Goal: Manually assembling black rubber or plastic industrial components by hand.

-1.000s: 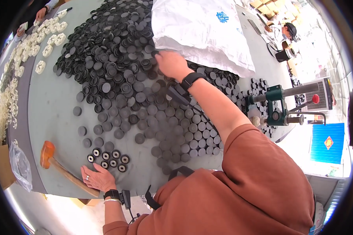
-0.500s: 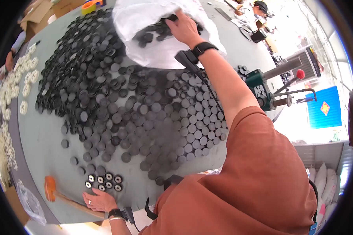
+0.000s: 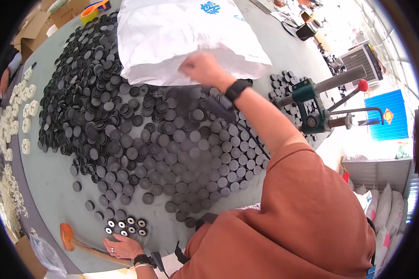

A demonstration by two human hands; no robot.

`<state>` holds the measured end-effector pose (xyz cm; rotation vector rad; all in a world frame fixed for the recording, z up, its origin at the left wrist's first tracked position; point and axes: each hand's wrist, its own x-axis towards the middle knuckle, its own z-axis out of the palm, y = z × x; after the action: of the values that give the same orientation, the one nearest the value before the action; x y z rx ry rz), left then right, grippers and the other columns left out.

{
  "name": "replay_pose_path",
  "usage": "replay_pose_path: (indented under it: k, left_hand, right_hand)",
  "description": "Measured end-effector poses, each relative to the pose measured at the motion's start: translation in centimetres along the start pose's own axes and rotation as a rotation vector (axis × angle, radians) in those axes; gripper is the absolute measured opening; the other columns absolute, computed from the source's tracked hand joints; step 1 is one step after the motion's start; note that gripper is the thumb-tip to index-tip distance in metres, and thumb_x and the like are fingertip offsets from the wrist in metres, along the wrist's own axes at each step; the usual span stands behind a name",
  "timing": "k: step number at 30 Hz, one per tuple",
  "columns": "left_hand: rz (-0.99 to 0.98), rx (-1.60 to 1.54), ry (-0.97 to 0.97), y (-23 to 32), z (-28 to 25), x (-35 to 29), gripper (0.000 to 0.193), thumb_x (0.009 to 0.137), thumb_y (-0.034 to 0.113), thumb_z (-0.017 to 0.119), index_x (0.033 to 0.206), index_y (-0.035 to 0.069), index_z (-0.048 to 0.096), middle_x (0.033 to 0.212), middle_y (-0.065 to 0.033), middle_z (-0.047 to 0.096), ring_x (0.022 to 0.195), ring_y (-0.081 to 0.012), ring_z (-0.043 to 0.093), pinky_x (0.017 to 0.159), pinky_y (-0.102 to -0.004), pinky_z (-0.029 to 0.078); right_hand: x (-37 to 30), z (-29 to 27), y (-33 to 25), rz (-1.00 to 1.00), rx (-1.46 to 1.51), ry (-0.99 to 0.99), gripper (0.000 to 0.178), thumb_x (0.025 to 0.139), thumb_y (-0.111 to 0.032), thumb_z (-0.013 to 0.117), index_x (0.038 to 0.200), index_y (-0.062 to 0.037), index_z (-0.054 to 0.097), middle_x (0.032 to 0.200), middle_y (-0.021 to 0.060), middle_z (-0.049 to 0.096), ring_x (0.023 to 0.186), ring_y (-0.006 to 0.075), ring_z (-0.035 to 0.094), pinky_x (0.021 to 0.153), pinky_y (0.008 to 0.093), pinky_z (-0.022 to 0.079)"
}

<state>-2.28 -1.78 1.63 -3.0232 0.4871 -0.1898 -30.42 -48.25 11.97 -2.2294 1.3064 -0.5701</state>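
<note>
My right hand (image 3: 204,70) hovers at the near edge of a large white sack (image 3: 172,39), its fingers smeared by motion, so I cannot tell what they hold, if anything. Below it spreads a big heap of round black caps (image 3: 95,93), many lying flat as grey discs (image 3: 235,153) at its right side. Flat on the table, my left hand (image 3: 124,247) rests with its fingers stretched out. Just beyond those fingers sit several black round pieces with pale metal rings (image 3: 131,229). A mallet with an orange head (image 3: 66,235) lies beside this hand, its wooden handle reaching toward the wrist.
A green hand press (image 3: 312,104) with a red-knobbed lever stands at the right, more black caps around it. White plastic parts (image 3: 25,111) line the left edge, near another person's arm (image 3: 4,83). A clear plastic bag (image 3: 46,253) lies at the lower left; a yellow tape roll (image 3: 89,15) is far back.
My right hand has come out of the sack's mouth and moved nearer to me. The sack's mouth has dropped, hiding the black caps inside. My left hand stays by the ringed pieces.
</note>
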Motion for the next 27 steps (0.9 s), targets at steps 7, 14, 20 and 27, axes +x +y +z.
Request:
replay_pose_path:
  k: [7,14,20,27]
  left_hand:
    - [0.168,-0.026,0.067,-1.2,0.7,0.1,0.048,0.091,0.033,0.043,0.123,-0.003,0.044,0.125,-0.0177,0.047,0.116,-0.0325,0.043,0.097,-0.0438,0.032]
    - [0.056,-0.092,0.037,0.9,-0.6,0.0,0.048,0.087,0.034,0.049,0.122,0.002,0.046,0.129,-0.0116,0.044,0.120,-0.0305,0.037,0.098,-0.0452,0.029]
    - [0.029,-0.174,0.084,-0.3,0.1,-0.3,0.047,0.087,0.035,0.048,0.122,0.004,0.046,0.130,-0.0085,0.041,0.119,-0.0301,0.036,0.098,-0.0439,0.027]
    - [0.041,-0.255,0.083,0.1,-0.1,-0.1,0.048,0.086,0.034,0.051,0.123,0.004,0.045,0.128,-0.0080,0.041,0.118,-0.0303,0.036,0.099,-0.0433,0.026]
  right_hand:
    - [1.0,12.1,-4.7,-0.394,-0.567,-0.065,0.016,0.076,-0.010,0.050,0.074,-0.0061,0.065,0.090,0.0160,0.062,0.083,0.0295,0.060,0.074,0.0398,0.048]
    - [1.8,11.2,-8.6,-0.521,-0.579,-0.183,0.016,0.075,-0.009,0.053,0.088,-0.0009,0.060,0.082,0.0191,0.063,0.079,0.0371,0.060,0.069,0.0449,0.048]
    - [-10.6,19.9,-20.8,-0.172,0.611,-0.882,0.029,0.079,-0.009,0.061,0.103,0.0063,0.058,0.078,0.0109,0.065,0.062,0.0132,0.063,0.054,0.0245,0.051]
    - [-17.0,26.3,-26.1,-0.206,0.426,-0.785,0.020,0.072,-0.010,0.062,0.088,0.0010,0.066,0.077,0.0171,0.065,0.069,0.0273,0.064,0.065,0.0348,0.051]
